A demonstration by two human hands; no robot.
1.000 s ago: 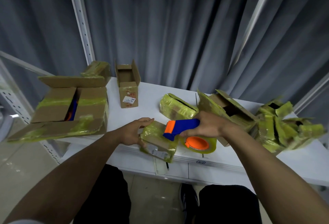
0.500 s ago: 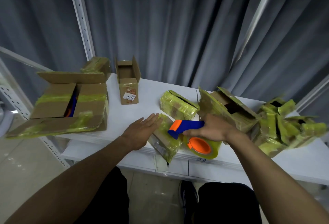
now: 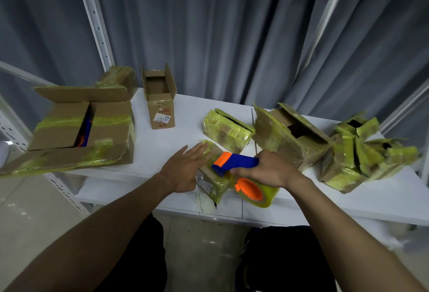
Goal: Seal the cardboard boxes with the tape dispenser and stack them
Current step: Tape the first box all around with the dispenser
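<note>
A small cardboard box (image 3: 214, 184) wrapped in yellowish tape lies at the front edge of the white table (image 3: 162, 152). My left hand (image 3: 185, 168) lies flat against its left side, fingers straight. My right hand (image 3: 267, 168) grips the blue handle of the tape dispenser (image 3: 234, 164), whose orange-cored tape roll (image 3: 255, 190) hangs at the box's right end. Another taped small box (image 3: 226, 129) sits just behind.
A large open box (image 3: 79, 129) with loose flaps stands at the left, a tall open box (image 3: 160, 101) behind the middle, and a smaller taped box (image 3: 117, 78) in the far left corner. Torn, taped boxes (image 3: 290, 134) pile up at the right (image 3: 357, 152). Grey curtains and metal shelf posts stand behind.
My left hand went from curling round the small box's left end to lying flat with straight fingers. The box turned on the table edge, and the dispenser slid slightly right and toward me.
</note>
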